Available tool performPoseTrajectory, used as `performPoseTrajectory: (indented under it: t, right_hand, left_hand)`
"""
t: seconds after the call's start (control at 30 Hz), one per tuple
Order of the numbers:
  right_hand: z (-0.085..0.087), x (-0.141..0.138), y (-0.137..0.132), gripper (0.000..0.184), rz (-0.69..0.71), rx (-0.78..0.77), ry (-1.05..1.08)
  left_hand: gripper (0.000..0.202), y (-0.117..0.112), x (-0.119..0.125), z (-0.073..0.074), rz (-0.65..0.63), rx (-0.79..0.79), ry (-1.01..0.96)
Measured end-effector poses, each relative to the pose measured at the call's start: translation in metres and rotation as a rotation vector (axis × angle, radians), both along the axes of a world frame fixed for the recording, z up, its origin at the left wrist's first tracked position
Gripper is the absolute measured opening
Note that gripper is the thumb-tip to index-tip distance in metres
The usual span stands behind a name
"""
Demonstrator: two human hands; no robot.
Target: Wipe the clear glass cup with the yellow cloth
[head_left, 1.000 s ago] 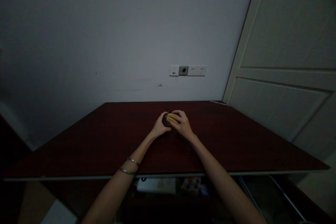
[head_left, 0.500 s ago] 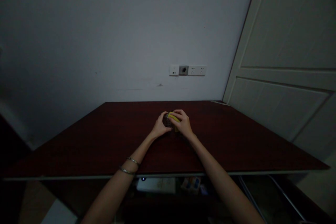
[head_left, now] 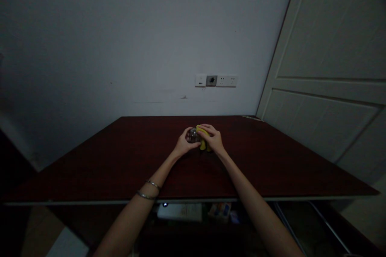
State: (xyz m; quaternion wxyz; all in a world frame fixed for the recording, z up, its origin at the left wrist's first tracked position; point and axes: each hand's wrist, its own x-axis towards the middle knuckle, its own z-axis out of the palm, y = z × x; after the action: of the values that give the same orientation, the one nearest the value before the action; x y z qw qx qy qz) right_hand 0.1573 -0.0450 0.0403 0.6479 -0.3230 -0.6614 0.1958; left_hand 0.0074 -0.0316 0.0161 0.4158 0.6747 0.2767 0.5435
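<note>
My left hand [head_left: 183, 144] is closed around a clear, round glass-like vessel [head_left: 194, 135], thumb in front and fingers behind. Its exact kind is too small and dark to make out. Against the vessel's right side, my right hand [head_left: 214, 139] grips a yellow cloth [head_left: 202, 143], part of which hangs below the fingers. Both hands are close together just above the dark red table [head_left: 135, 156], around its middle. Two bangles [head_left: 146, 196] circle my left wrist and forearm.
A pale wall [head_left: 150, 40] rises behind the table, with a row of sockets [head_left: 216, 80] on it. On the right stands a panelled white door [head_left: 325, 96]. Below the table edge, a white flat object [head_left: 180, 212] and a small package [head_left: 220, 211] lie on a shelf.
My right hand has shifted slightly to the right with the cloth, and more of the cloth hangs in view. The vessel shows more clearly; my left hand has barely moved.
</note>
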Motion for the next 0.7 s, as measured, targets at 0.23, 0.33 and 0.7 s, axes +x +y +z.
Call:
performPoseTrajectory:
  t: [0.23,0.33,0.7]
  right_hand:
    - [-0.0008,0.0026,0.0029,0.026,-0.025,-0.04,0.015]
    - [-0.0013,0.0019,0.0028,0.026,-0.041,-0.057,0.027]
    - [0.0019,0.0056,-0.0017,0.024,0.004,-0.018,-0.056]
  left_hand:
    - [0.076,0.0021,-0.0011,-0.0029,-0.034,-0.049,-0.017]
    - [0.074,0.002,-0.0014,-0.0038,-0.043,-0.038,-0.013]
    - [0.068,-0.0018,-0.0011,0.0021,-0.015,-0.076,-0.036]
